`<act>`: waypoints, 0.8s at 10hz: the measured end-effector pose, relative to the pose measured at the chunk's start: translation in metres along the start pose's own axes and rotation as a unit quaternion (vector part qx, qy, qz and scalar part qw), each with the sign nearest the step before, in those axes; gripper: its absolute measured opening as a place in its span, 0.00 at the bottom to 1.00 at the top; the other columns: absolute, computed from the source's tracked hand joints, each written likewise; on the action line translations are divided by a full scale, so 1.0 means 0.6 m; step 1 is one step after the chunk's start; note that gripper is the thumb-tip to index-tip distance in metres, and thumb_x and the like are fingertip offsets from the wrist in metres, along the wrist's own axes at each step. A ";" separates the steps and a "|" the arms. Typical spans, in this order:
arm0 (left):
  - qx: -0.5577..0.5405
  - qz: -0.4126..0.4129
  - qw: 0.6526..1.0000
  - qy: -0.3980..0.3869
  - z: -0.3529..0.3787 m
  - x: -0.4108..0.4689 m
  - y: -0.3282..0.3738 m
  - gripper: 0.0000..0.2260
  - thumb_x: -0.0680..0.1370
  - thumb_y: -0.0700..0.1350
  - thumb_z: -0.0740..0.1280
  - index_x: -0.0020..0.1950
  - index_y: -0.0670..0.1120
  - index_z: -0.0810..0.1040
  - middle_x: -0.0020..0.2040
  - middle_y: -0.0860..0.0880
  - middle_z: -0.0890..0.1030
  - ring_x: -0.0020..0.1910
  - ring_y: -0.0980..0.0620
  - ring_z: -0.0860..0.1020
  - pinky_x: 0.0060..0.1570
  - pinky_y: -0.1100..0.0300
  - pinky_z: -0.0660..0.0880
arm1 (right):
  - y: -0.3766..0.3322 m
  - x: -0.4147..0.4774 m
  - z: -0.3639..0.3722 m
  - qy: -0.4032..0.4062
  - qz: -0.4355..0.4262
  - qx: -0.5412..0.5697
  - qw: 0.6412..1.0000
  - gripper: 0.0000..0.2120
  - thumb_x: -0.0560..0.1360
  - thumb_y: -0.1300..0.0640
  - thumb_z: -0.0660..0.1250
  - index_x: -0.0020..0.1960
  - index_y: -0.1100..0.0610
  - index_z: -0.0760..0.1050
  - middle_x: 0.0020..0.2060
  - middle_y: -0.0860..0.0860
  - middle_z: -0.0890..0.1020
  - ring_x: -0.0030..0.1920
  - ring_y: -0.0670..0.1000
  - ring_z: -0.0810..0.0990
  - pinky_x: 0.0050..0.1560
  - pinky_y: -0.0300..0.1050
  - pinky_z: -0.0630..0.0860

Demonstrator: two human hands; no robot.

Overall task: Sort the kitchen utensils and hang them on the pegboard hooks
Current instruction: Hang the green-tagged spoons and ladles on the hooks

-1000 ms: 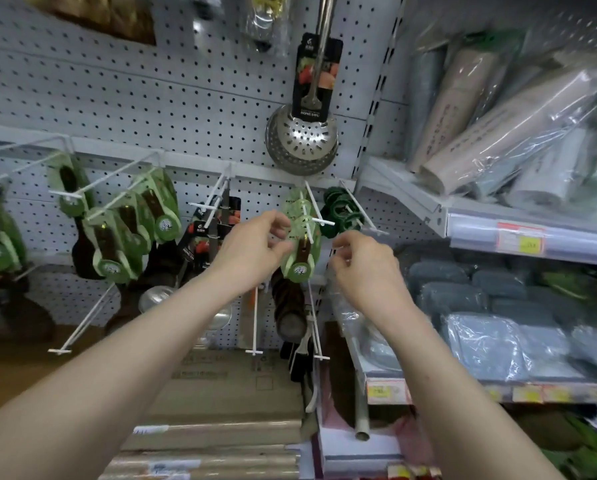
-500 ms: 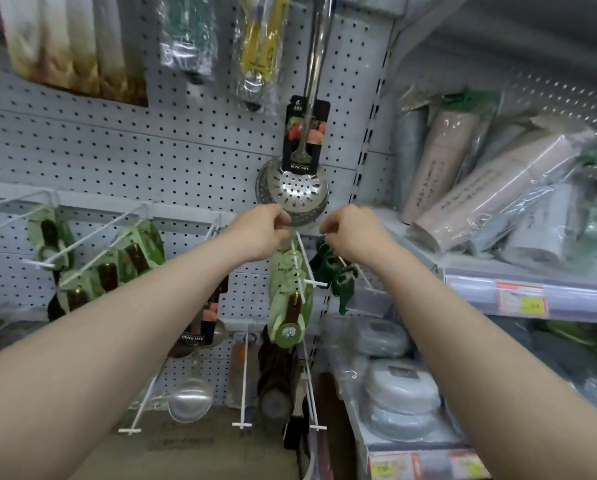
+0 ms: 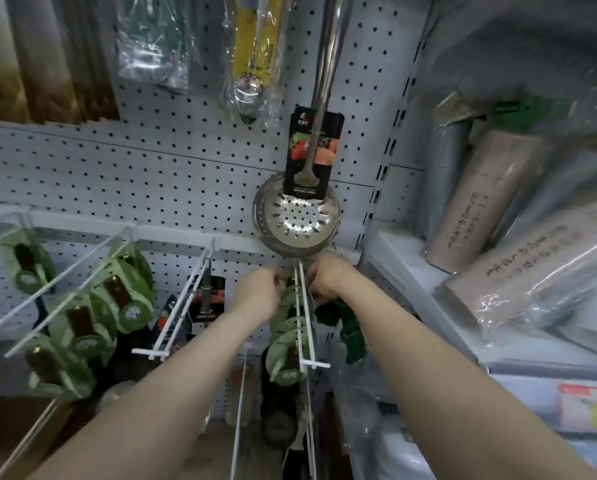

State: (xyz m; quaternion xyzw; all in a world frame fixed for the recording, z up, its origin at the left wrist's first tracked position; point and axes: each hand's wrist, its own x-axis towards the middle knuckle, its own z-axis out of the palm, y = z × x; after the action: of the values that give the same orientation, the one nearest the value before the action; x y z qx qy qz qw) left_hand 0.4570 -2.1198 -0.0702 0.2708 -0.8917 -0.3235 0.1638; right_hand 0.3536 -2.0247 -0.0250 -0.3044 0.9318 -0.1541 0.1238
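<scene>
A white two-wire hook (image 3: pixel 303 306) sticks out from the grey pegboard (image 3: pixel 151 174). Several green-carded utensils (image 3: pixel 285 344) hang on it, dark handles pointing down. My left hand (image 3: pixel 259 289) pinches the top of the rearmost green card, close to the board. My right hand (image 3: pixel 328 277) is on the other side of the wires, fingers curled at the same card top. A dark green item (image 3: pixel 350 336) hangs just under my right wrist. The fingertips of both hands are partly hidden.
A steel skimmer (image 3: pixel 297 220) with a black card hangs right above my hands. More green-carded utensils (image 3: pixel 117 306) fill the hooks on the left, and a black-carded utensil (image 3: pixel 207 303) hangs between. A shelf (image 3: pixel 428 306) with wrapped rolls (image 3: pixel 491 202) juts out on the right.
Both hands have moved from the hook's front end back along the wires to the pegboard, taking a green card with them. The camera has tilted upward.
</scene>
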 end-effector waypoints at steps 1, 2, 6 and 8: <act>-0.010 0.002 1.000 0.027 0.018 0.010 -0.007 0.11 0.81 0.43 0.64 0.61 0.49 0.81 0.57 0.46 0.82 0.55 0.46 0.79 0.51 0.58 0.74 | 0.005 0.028 0.009 -0.013 0.019 0.023 0.999 0.13 0.77 0.65 0.66 0.60 0.62 0.80 0.55 0.59 0.83 0.54 0.58 0.83 0.55 0.52 0.82; -0.033 0.010 0.998 0.061 0.029 0.012 -0.014 0.08 0.79 0.43 0.68 0.56 0.51 0.83 0.54 0.48 0.84 0.53 0.47 0.80 0.54 0.55 0.76 | 0.003 0.044 0.022 -0.024 0.058 0.022 0.998 0.11 0.75 0.65 0.71 0.57 0.60 0.80 0.51 0.56 0.83 0.50 0.56 0.83 0.50 0.51 0.83; -0.050 -0.027 0.992 0.115 0.049 0.046 -0.011 0.07 0.79 0.44 0.67 0.54 0.49 0.84 0.51 0.46 0.84 0.49 0.46 0.81 0.48 0.54 0.77 | 0.004 0.065 0.040 0.025 0.086 0.084 0.992 0.13 0.74 0.67 0.71 0.57 0.62 0.77 0.54 0.58 0.80 0.50 0.58 0.82 0.48 0.53 0.84; -0.075 -0.008 0.991 0.111 0.037 0.029 -0.016 0.09 0.78 0.44 0.69 0.57 0.49 0.82 0.52 0.49 0.84 0.50 0.48 0.80 0.50 0.56 0.76 | 0.006 0.014 0.003 -0.002 0.036 0.115 0.993 0.13 0.75 0.68 0.68 0.60 0.67 0.78 0.54 0.61 0.83 0.49 0.56 0.84 0.47 0.45 0.82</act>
State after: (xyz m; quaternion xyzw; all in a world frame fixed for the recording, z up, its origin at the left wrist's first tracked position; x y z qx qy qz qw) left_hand 0.4363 -2.1253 -0.0906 0.2992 -0.8388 -0.3591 0.2792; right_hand 0.3455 -2.0277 -0.0290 -0.2546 0.9180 -0.2554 0.1651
